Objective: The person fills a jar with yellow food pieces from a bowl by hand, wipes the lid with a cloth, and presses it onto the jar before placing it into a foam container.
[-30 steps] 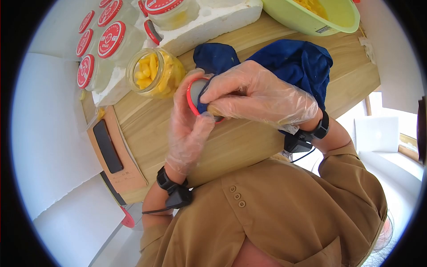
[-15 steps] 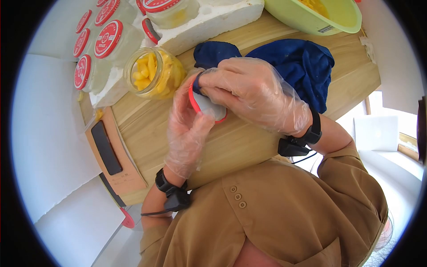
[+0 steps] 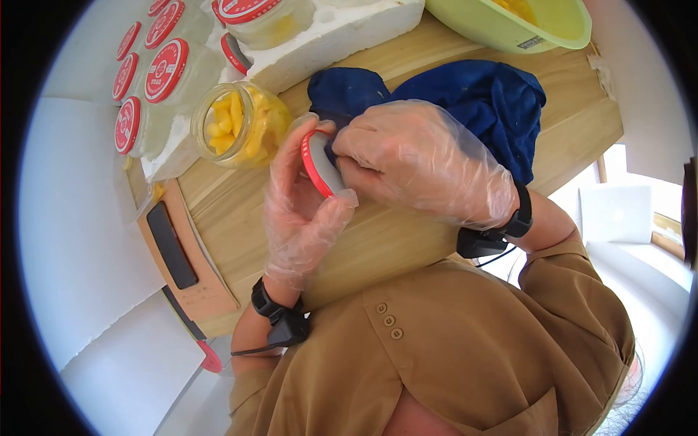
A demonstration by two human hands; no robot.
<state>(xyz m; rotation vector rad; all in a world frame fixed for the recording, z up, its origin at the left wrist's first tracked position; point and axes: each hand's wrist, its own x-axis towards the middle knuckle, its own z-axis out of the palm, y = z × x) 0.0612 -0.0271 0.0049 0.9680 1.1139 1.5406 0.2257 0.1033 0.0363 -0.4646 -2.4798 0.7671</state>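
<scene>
A jar of yellow pieces (image 3: pixel 236 125) stands open beside red-lidded jars (image 3: pixel 166 71).

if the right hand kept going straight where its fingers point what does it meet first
The red lid, held on edge in the left hand; the right hand seems to touch it now, blue cloth between.

Your open room is the bare wooden tabletop (image 3: pixel 392 240) on your side of the open jar (image 3: pixel 236 123). Just right of the jar, your left hand (image 3: pixel 302 211) grips the red lid (image 3: pixel 318 166) and your right hand (image 3: pixel 422 160) presses a fold of blue cloth (image 3: pixel 465 102) to it, filling that gap. Beyond the jar, the foam block (image 3: pixel 342 29) and sealed jars (image 3: pixel 166 70) stand packed close. Near-left of the jar lies the flat scale (image 3: pixel 182 247).
</scene>
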